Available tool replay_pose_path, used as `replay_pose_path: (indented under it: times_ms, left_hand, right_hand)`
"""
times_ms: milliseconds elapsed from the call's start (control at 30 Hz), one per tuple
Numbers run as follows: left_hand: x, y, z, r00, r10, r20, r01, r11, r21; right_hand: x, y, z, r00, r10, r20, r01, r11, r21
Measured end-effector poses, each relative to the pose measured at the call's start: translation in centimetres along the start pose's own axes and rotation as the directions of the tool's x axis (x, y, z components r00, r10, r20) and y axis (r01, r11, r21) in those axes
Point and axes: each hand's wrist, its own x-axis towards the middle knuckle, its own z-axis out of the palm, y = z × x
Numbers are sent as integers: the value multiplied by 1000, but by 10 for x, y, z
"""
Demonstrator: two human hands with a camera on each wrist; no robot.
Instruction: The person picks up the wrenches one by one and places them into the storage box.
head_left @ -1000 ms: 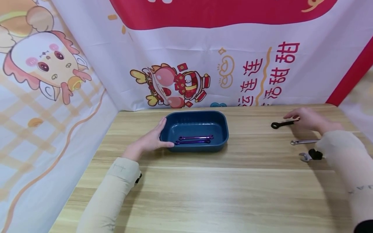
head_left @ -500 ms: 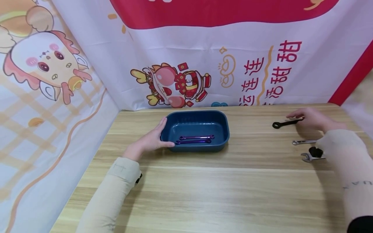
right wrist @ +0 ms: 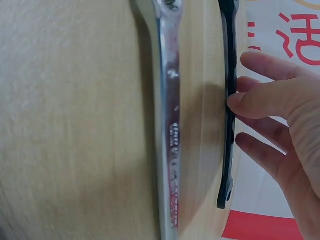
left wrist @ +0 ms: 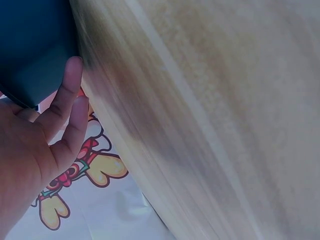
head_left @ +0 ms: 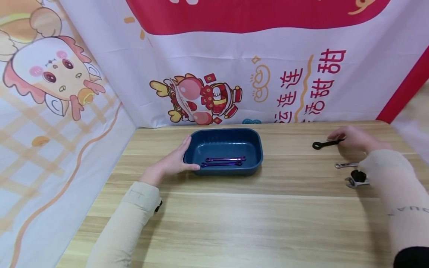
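In the head view, my left hand (head_left: 171, 160) grips the left end of a dark blue box (head_left: 228, 171), thumb at the near corner and fingers along its side. The left wrist view shows two of its fingers by the box wall (left wrist: 35, 50). Two purple wrenches (head_left: 223, 159) lie side by side inside the box. At the far right, my right hand (head_left: 355, 137) pinches a black combination wrench (head_left: 321, 144) near the tabletop, its ring end pointing left. In the right wrist view, the thumb presses the shaft of the black wrench (right wrist: 227, 135).
Nearer me than the black wrench lies a silver wrench (head_left: 345, 165), also large in the right wrist view. Another silver open-ended wrench (head_left: 352, 182) lies closer still, partly covered by the right sleeve (head_left: 388, 175). A printed cloth (head_left: 214, 48) hangs behind the wooden table (head_left: 251, 223).
The right forearm has shifted slightly left over the silver wrenches. My right hand stays at the black wrench, and the left hand and box have hardly moved.
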Motion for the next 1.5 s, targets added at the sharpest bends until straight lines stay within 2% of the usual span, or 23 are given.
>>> replay_pose_path:
  times_ms: [167,400,700,933,1200,1500]
  left_hand:
    - [1,-1,1,1000,-11,6,11,1000,-4]
    - [1,-1,0,1000,-19,3,19,1000,-12]
    - [0,0,-1,1000,-16,3,16,1000,-13]
    - [-1,0,0,1000,-20,2,20,1000,-7]
    - [1,0,1,1000,-25,8,25,1000,-19]
    - [1,1,1,1000,-27,3,27,999,-29]
  right_hand:
    - [1,-2,1,1000,19,7,-19,1000,-15]
    - [2,-8,0,1000,3,-3,-3,999,-53]
    - [0,-7,1,1000,-19,-7,19,998,-55]
    - [-2,-7,3,1000,-7,-3,7,999,-37]
    - [-6,-6,5,995,-97,-8,96,991,-95]
    - [-7,-4,4,994,-105,-3,104,986,-127]
